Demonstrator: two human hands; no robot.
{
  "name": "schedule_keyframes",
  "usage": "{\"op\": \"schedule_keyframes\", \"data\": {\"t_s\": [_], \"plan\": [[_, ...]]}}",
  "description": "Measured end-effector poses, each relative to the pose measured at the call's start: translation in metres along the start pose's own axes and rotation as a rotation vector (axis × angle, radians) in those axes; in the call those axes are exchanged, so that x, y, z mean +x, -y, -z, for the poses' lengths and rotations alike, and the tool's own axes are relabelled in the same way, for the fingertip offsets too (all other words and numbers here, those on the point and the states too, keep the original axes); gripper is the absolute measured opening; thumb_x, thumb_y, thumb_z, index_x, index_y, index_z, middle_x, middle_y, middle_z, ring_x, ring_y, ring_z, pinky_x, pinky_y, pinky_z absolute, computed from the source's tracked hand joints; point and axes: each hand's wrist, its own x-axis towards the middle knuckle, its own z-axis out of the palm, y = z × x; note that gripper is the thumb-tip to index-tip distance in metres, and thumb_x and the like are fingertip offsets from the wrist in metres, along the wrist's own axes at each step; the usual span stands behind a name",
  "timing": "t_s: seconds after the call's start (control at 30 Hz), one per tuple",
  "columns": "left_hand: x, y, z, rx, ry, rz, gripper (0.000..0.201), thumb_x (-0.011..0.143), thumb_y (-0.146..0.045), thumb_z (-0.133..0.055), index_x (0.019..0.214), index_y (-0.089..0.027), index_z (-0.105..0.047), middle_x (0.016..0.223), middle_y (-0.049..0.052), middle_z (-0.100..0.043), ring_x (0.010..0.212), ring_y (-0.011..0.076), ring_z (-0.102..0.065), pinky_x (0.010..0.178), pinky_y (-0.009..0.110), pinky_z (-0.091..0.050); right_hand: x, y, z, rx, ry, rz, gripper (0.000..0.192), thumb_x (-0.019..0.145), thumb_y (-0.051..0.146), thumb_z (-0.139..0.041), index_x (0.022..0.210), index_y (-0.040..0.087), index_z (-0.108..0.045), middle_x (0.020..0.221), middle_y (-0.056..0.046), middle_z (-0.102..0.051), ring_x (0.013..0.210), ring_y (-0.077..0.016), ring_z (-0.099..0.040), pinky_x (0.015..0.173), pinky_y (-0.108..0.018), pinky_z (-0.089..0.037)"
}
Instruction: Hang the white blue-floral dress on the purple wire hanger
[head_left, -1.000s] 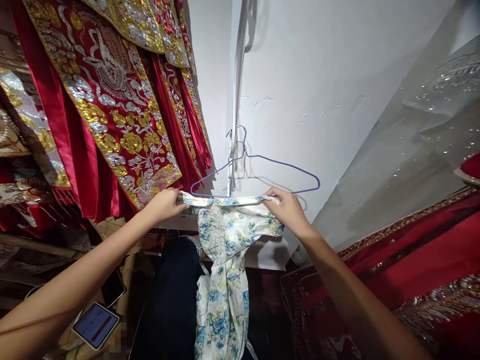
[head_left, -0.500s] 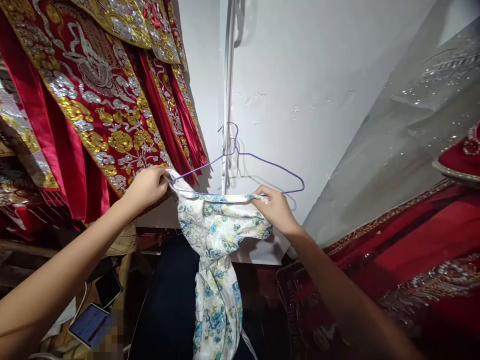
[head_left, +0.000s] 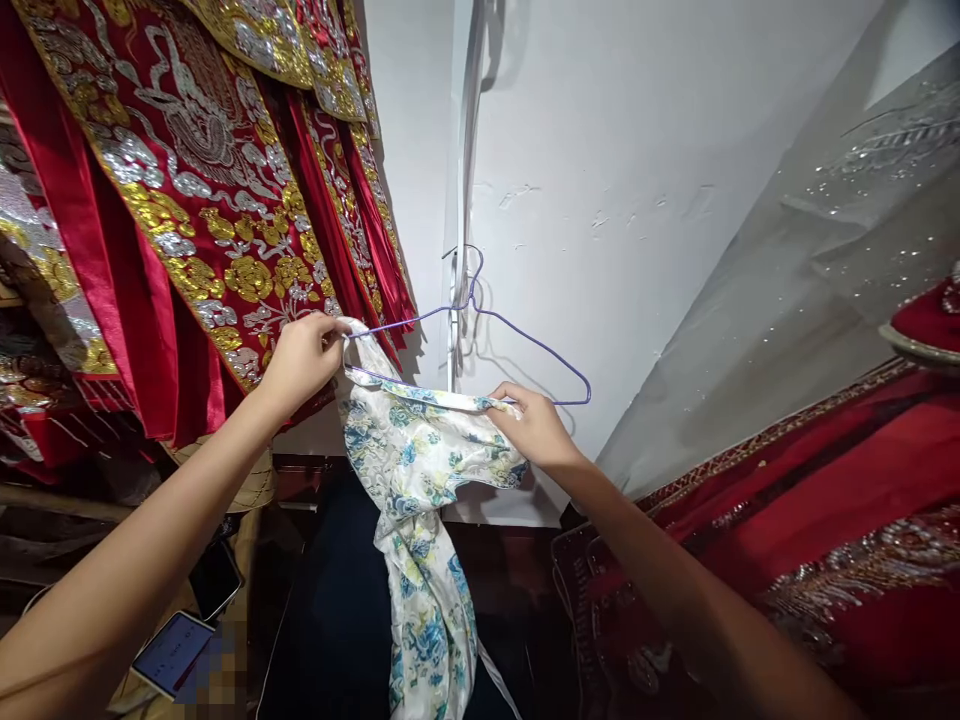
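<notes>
A purple wire hanger (head_left: 536, 345) hangs from a white upright rail, tilted down toward the right. Over its left end lies the shoulder part of a white floral dress (head_left: 420, 440) with blue and yellow flowers. My left hand (head_left: 304, 365) is closed on that shoulder part, right at the hanger's left tip. With thumb and fingers my right hand (head_left: 536, 425) pinches the dress's top edge, in front of the hanger's lower bar. The hanger's right end sticks out bare beyond my right hand. Below, the dress hangs twisted and narrow.
Red costumes with gold and silver embroidery (head_left: 247, 230) hang at the left. A white wall (head_left: 600, 150) stands behind the rail (head_left: 459, 180). Sheer sparkling fabric (head_left: 825, 240) and red beaded garments (head_left: 847, 480) fill the right. Two phones, one lit (head_left: 172, 650), lie at lower left.
My left hand has risen slightly, lifting the shoulder part and the hanger's left end. The hanger's right end has dipped. My right hand has shifted a little left and down with the top edge.
</notes>
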Motion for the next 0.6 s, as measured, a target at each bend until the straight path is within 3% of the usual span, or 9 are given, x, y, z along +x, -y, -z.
{"op": "schedule_keyframes", "data": {"t_s": [0.13,0.2,0.3,0.43,0.6], "plan": [[-0.022,0.017,0.004,0.089,0.047,0.162,0.030,0.084,-0.040,-0.058,0.085,-0.016,-0.075,0.077,0.009,-0.074,0.074,0.0275,-0.067,0.070,0.033,-0.048,0.007,-0.010,0.011,-0.112,-0.073,-0.023,0.014,0.080,0.033,-0.061,0.080,0.023,-0.070,0.071,-0.001,-0.069,0.066,-0.0197,-0.058,0.060,-0.027,-0.037],[-0.027,0.016,0.010,0.028,-0.006,0.159,0.033,0.086,-0.045,-0.058,0.083,-0.017,-0.075,0.073,0.008,-0.074,0.070,0.0261,-0.067,0.070,0.032,-0.048,0.009,-0.012,0.014,-0.098,-0.075,-0.054,0.016,0.080,0.035,-0.061,0.077,0.022,-0.069,0.067,0.000,-0.066,0.062,-0.0187,-0.056,0.059,-0.027,-0.036],[-0.019,0.005,0.009,-0.078,-0.147,0.082,0.030,0.088,-0.041,-0.057,0.088,-0.017,-0.075,0.085,0.007,-0.076,0.076,0.0239,-0.068,0.076,0.032,-0.050,0.010,-0.006,0.009,0.000,-0.003,-0.056,0.018,0.080,0.035,-0.060,0.076,0.021,-0.070,0.067,0.000,-0.066,0.064,-0.0194,-0.058,0.059,-0.027,-0.039],[0.007,-0.010,-0.019,-0.186,-0.197,0.006,0.029,0.093,-0.033,-0.051,0.100,-0.016,-0.074,0.107,0.010,-0.075,0.097,0.0253,-0.069,0.091,0.035,-0.050,0.003,0.009,-0.003,0.147,0.093,-0.008,0.017,0.078,0.028,-0.058,0.082,0.020,-0.073,0.079,-0.002,-0.072,0.079,-0.0231,-0.066,0.069,-0.029,-0.048],[0.017,-0.005,-0.058,-0.201,-0.017,-0.123,0.035,0.096,-0.022,-0.043,0.124,-0.014,-0.062,0.115,0.014,-0.070,0.103,0.0276,-0.065,0.092,0.040,-0.049,-0.006,0.014,0.008,0.071,0.116,0.012,0.028,0.079,0.023,-0.057,0.099,0.021,-0.076,0.103,-0.005,-0.076,0.098,-0.0269,-0.069,0.086,-0.036,-0.052]]}}
